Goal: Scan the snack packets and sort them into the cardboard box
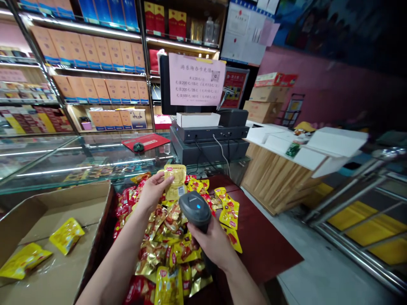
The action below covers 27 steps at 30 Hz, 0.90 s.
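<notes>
Head view | right hand (213, 242) wrapped tight round the grey scanner (195, 209), head aimed up and away | yellow packet (176, 181) just beyond the scanner head, slightly left, upright with long axis vertical, pinched at its left edge by left hand (154, 189) | snack pile (165, 245) beneath on red table (263, 245) | cardboard box (63, 254) left | glass counter (79, 161) behind

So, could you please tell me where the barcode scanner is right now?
The barcode scanner is in the right hand, centre of the head view, just below the yellow packet held by the left hand.
</notes>
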Motion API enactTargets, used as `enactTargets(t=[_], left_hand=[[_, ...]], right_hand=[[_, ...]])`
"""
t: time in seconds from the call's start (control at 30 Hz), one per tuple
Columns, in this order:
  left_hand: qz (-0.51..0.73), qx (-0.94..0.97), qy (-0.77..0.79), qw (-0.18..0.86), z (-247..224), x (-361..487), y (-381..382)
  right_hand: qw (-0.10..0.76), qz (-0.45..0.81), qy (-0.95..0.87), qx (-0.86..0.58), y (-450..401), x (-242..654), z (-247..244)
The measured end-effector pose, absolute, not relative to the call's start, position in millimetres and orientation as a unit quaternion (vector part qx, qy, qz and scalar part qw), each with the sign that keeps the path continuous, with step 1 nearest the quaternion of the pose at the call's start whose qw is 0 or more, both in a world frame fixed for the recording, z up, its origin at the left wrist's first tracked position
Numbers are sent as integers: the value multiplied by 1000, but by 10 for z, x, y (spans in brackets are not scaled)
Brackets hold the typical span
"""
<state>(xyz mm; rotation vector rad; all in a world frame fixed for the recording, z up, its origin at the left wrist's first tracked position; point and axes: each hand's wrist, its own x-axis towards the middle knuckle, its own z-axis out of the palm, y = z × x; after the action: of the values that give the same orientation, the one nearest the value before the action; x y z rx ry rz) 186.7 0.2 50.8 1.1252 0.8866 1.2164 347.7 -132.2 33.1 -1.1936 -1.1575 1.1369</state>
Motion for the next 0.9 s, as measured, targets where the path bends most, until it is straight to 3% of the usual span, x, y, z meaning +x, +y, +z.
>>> enactTargets(t=[0.27, 0.6, 0.9], left_hand=[[522, 477, 373, 601, 551, 1818, -36], [528, 485, 370, 591, 529, 1820, -43], [539, 477, 362, 593, 557, 1811, -56]], right_hand=[[536, 408, -523, -522, -1306, 3403, 327], [536, 435, -508, -514, -1238, 3351, 325], [521, 348, -558, -544, -1240, 3312, 351]])
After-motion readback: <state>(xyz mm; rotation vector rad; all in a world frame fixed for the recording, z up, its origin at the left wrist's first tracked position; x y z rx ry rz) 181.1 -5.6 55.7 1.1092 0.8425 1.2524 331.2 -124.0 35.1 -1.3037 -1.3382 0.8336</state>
